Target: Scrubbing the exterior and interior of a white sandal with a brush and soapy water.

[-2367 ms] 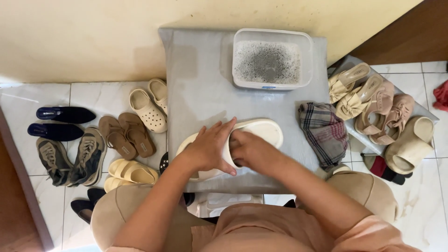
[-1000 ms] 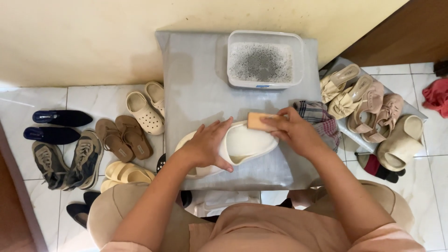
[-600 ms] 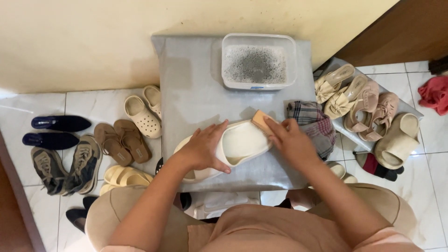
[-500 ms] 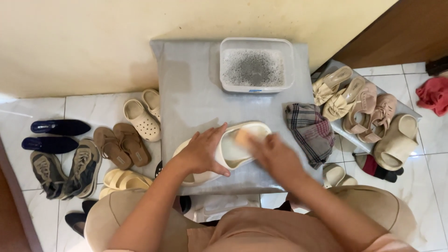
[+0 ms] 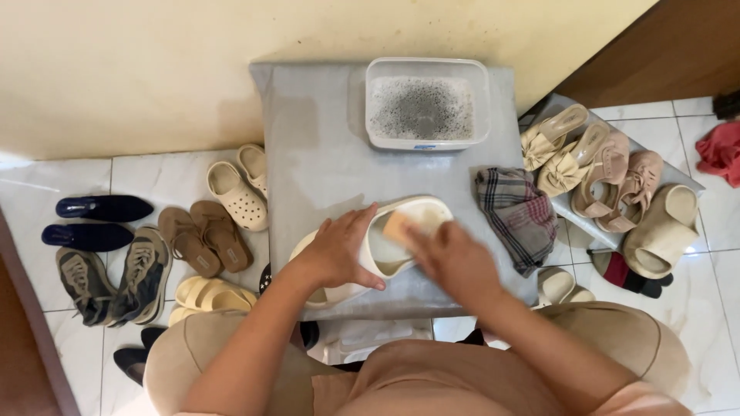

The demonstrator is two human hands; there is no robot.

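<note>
A cream slide sandal point(image 5: 420, 212) lies on a grey sheet point(image 5: 316, 146) spread over a low stand in front of me. My left hand point(image 5: 339, 250) grips the sandal's side and strap and holds it down. My right hand point(image 5: 451, 258) is blurred with motion and presses a small orange sponge point(image 5: 395, 228) against the sandal's footbed.
A clear plastic tub point(image 5: 428, 104) of grey-speckled water sits at the sheet's far edge. A checked cloth point(image 5: 518, 216) lies to the right. Shoes and sandals point(image 5: 154, 246) line the tiled floor on the left; more sandals point(image 5: 609, 181) are piled on the right beside a red cloth point(image 5: 721, 150).
My right hand has rubbed the sponge from the sandal's toe end back toward its middle. The left hand kept its grip on the sandal.
</note>
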